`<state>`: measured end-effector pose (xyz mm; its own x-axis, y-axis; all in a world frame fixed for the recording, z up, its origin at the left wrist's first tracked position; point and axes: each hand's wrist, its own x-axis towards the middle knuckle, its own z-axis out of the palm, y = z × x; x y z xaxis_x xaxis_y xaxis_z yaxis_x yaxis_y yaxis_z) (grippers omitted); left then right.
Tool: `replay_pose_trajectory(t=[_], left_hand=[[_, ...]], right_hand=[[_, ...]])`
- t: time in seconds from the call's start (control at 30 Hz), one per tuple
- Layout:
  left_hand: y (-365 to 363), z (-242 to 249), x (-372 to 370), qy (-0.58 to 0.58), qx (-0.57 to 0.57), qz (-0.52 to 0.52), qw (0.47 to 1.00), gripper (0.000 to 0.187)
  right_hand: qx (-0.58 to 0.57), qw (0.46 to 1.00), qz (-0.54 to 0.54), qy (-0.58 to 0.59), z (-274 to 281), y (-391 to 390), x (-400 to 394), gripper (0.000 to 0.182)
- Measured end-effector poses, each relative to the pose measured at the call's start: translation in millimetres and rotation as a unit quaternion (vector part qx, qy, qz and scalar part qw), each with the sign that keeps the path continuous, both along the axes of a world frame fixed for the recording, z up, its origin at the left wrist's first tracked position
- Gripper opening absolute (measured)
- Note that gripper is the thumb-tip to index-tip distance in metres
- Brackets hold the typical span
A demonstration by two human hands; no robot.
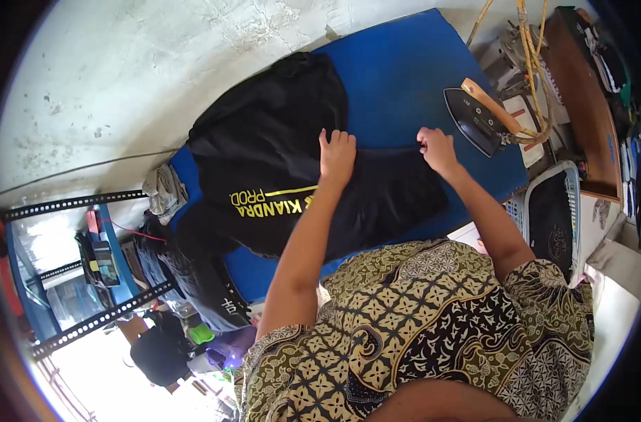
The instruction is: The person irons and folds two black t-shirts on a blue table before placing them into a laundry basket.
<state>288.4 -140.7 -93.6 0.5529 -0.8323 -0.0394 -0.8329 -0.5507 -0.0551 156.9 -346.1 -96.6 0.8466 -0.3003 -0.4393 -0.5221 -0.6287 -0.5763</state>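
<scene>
One blk garment (271,141) w/ yellow lettering lay on blue tbl (398,70). R hand (438,150), nr iron (473,121), pinched its far edge; L hand (338,156) curled atop, grip unclear.

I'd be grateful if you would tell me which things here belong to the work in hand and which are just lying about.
In hand:
- black garment, at the left hand and right hand
- blue board beneath
- iron, probably

Lying about, apparently:
- crumpled pale cloth
- grey basket
</scene>
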Motion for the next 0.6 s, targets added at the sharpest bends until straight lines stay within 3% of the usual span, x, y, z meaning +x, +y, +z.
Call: replay_pose_trajectory(t=[0.03, 0.07, 0.13, 0.2, 0.23, 0.3, 0.37, 0.43, 0.47, 0.53, 0.6], left_hand=[[-3, -3, -12, -0.05, -0.069, 0.021, 0.996, 0.018], [-6, -6, -27, -0.098, -0.139, 0.041, 0.985, 0.019], [-3, -26, -67, -0.005, -0.222, -0.032, 0.975, 0.032], [15, -49, -99, 0.12, -0.188, -0.076, 0.972, 0.045], [18, -52, -100, 0.178, -0.172, -0.088, 0.965, 0.051], [9, -40, -93, 0.115, -0.175, 0.052, 0.977, 0.058], [13, -21, -98, 0.188, -0.176, 0.068, 0.964, 0.064], [6, -12, -100, 0.188, -0.074, 0.044, 0.978, 0.068], [11, -15, -106, 0.215, -0.057, -0.039, 0.974, 0.067], [18, -25, -122, 0.229, -0.092, -0.186, 0.951, 0.065], [17, -28, -135, 0.257, -0.105, -0.185, 0.943, 0.062]], right_hand=[[-0.147, 0.979, -0.015, -0.144, 1, 14, -2, 0.02], [-0.289, 0.915, -0.029, -0.28, 2, 27, -5, 0.018], [-0.152, 0.925, 0.061, -0.343, -13, 53, -19, 0.027], [-0.111, 0.931, 0.148, -0.316, -35, 68, -50, 0.033], [-0.17, 0.94, 0.176, -0.237, -33, 61, -64, 0.039], [-0.204, 0.943, 0.165, -0.206, -16, 47, -54, 0.044], [-0.228, 0.944, 0.18, -0.158, -11, 47, -65, 0.059], [-0.239, 0.944, 0.185, -0.134, 11, 24, -54, 0.063], [-0.241, 0.947, 0.185, -0.101, 30, 13, -52, 0.068], [-0.413, 0.903, 0.09, -0.079, 68, -33, -37, 0.074], [-0.455, 0.879, -0.034, -0.141, 74, -104, -35, 0.075]])
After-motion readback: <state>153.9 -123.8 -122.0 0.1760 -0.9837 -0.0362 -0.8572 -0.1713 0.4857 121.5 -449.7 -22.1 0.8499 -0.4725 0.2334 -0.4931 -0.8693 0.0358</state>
